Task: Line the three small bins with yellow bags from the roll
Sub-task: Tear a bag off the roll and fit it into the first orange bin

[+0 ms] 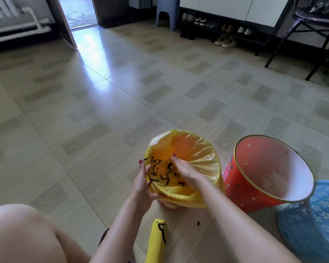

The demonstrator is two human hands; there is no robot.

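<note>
Three small bins on the tiled floor, one roll, one bag in play. The landmark here is the red plastic bin with white dots and a gold rim, tipped so its mouth faces the camera, no liner in it. Just left of it, touching or nearly so, stands the bin wearing the thin yellow plastic bag with black printed marks; the bag's edge is folded over the rim and hides most of that bin, only a bit of reddish base shows underneath. Right of the red bin, pressed against it, sits the blue plastic lattice bin with flower cutouts, also unlined.

The left hand sits at the near-left rim of the lined bin, fingers curled around a bunched fold of the bag, thumb on the outside. The right hand reaches into the mouth, fingers fairly straight and pressed down on the printed plastic.

The yellow roll of bags with black print lies on the floor, left of and nearer than the red bin, between the forearms.
</note>
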